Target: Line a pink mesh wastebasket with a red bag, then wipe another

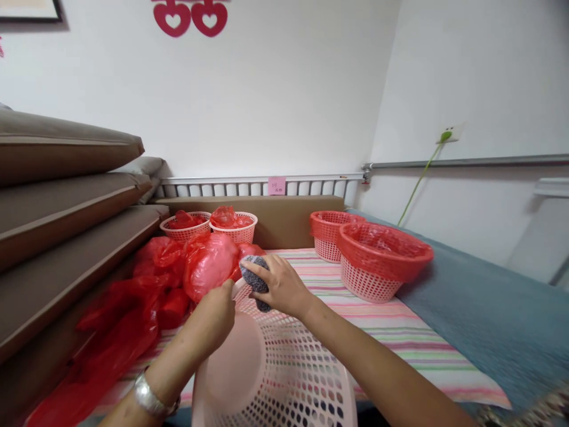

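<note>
A pink perforated plastic basket is tilted in front of me, its inside and round solid base facing me. My left hand is closed on the far rim of this basket. In my right hand is a grey, fuzzy scrubbing sponge, gripped between thumb and fingers at the far rim, close to my left hand. Whether the sponge presses on the plastic I cannot tell.
Red plastic bags lie heaped at left, by stacked brown cushions. Two small pink baskets with red bags stand behind. Right, two bag-lined baskets stand on a striped cloth. A radiator runs along the wall.
</note>
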Available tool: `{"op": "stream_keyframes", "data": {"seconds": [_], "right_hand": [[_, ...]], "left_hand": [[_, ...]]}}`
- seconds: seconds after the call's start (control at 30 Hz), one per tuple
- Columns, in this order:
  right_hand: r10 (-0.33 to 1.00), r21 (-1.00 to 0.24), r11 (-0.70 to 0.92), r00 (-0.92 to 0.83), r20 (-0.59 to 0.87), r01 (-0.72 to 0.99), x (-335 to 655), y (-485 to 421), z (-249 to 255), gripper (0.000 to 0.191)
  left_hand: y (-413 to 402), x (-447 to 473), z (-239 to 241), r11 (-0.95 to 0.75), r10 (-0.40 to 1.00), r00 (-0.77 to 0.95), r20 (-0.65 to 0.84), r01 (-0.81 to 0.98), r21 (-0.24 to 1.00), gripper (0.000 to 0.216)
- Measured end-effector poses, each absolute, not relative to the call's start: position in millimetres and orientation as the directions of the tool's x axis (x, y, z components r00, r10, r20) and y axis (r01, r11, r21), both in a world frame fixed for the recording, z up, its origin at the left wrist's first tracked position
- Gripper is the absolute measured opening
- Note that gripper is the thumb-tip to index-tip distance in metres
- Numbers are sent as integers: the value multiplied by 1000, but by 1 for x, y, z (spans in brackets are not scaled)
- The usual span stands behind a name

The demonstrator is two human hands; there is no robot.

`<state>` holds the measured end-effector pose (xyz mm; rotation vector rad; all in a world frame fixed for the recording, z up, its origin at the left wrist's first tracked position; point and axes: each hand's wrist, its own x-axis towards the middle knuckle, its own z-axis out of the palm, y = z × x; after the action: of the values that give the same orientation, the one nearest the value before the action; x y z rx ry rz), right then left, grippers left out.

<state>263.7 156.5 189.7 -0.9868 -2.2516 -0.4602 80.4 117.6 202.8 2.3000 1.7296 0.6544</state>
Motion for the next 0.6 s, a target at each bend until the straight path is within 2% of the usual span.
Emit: {"op": "stream_keyframes", "data": {"seconds": [0.1,0.23,0.37,0.47,0.6], "right_hand": [[533,52,671,-529,660,740,262,157,192,61],[631,-38,609,-456,628,792,273,162,189,58],[788,-264,446,-235,569,855,300,162,168,54],[880,-448,279,-39,474,849,322,151,145,48],[920,-574,99,146,365,813,339,129,119,50]], "left_hand": [[116,81,204,-316,944,235,233,850,422,16],[119,78,202,-324,942,240,236,834,447,12],[122,71,198,-328,939,232,253,824,463,16],[122,66,195,-325,939,221,262,819,473,19],[118,67,192,-322,941,224,252,821,472,15]]}}
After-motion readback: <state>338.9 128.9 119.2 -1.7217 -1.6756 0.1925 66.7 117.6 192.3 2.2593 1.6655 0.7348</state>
